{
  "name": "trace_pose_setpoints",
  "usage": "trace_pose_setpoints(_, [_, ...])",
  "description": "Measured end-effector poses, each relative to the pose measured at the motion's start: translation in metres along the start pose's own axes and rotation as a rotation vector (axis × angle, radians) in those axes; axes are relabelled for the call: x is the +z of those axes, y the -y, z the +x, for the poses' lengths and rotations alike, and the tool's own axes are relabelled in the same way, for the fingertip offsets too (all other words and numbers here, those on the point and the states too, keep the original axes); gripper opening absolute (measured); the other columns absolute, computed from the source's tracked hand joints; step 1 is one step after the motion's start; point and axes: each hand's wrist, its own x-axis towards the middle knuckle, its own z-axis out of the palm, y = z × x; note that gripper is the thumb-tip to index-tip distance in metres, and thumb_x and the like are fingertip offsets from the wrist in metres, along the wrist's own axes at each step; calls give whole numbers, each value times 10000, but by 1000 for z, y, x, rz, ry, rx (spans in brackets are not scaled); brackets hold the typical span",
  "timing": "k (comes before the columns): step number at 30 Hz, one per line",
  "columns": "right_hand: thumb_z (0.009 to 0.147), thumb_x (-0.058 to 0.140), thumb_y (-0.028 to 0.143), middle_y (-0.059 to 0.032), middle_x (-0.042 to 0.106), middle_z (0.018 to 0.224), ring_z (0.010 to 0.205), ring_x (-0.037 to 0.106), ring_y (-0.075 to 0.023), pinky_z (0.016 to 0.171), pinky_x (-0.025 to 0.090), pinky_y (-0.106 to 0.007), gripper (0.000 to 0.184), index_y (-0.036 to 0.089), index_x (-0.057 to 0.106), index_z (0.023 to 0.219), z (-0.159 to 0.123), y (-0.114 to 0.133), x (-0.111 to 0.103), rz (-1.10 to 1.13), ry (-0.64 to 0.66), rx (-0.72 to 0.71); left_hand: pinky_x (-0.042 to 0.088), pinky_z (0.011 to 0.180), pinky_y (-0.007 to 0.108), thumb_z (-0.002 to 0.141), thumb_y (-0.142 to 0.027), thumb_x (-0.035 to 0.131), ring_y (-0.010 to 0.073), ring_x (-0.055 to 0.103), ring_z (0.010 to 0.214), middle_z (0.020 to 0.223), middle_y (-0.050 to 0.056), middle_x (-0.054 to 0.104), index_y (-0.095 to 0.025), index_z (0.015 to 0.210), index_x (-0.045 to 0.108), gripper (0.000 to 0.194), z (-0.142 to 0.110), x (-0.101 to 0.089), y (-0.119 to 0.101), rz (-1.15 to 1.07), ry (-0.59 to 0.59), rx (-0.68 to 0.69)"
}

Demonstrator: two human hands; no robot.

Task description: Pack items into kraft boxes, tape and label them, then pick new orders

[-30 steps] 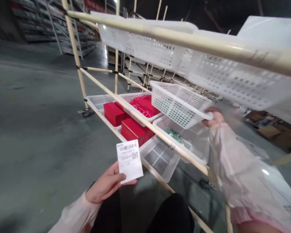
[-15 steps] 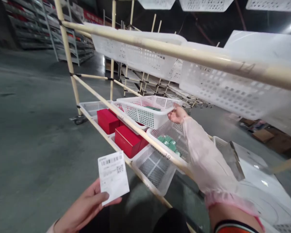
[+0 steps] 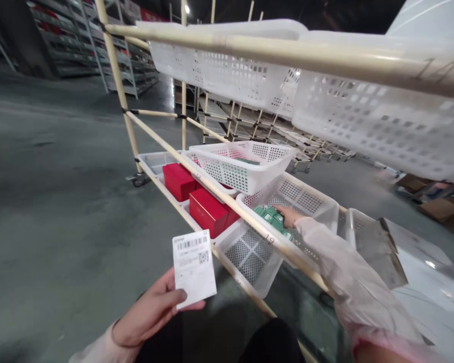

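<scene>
Cream pipe rack (image 3: 227, 197) on a grey concrete floor (image 3: 53, 166), tiered with white perforated baskets (image 3: 382, 136); red boxes (image 3: 208, 212) low, left of centre; right of centre, right hand (image 3: 289, 216) on green packets (image 3: 272, 218) inside the basket (image 3: 306, 199) tagged 19, grip unclear; lower left, left hand (image 3: 147, 312) pinching a barcode label (image 3: 194, 268).

Beyond the beige rail (image 3: 227, 201), the green packets (image 3: 273, 218) lie partly hidden under the right hand's fingers (image 3: 289, 215) and the sleeve (image 3: 348, 267), and their print is too small to read. A green item (image 3: 245, 161) sits mostly hidden behind the wall of the white basket (image 3: 242, 174). Below the rail, the fine print on the paper label (image 3: 194, 268) cannot be read.
</scene>
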Motion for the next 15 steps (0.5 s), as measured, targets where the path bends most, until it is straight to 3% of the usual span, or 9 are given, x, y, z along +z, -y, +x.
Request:
trace_pose_setpoints(6, [427, 688, 59, -74, 637, 892, 912, 583, -299, 900, 437, -426, 404, 179, 680, 812, 1, -8, -14, -232, -19, -105, 566, 788, 415, 567, -93, 786, 327, 634, 1012, 1146, 120, 672, -187, 1086, 644, 546, 2, 2, -1, -3, -17, 5])
trace_pose_setpoints(11, [559, 665, 186, -83, 589, 956, 936, 559, -258, 889, 451, -376, 459, 168, 661, 1018, -2, 0, -25, -358, -153, -237, 572, 780, 430, 587, -67, 769, 320, 645, 988, 1148, 111, 673, -195, 1068, 647, 513, 4, 1, -1, -34, 6, 13])
trace_pose_setpoints(15, [583, 660, 222, -80, 558, 931, 887, 546, -235, 815, 473, -346, 452, 157, 649, 1030, -1, 4, -23, -386, -212, -313, 570, 791, 425, 629, -73, 753, 300, 658, 958, 1128, 112, 684, -196, 1080, 647, 478, 5, -3, 0, -37, 47, 25])
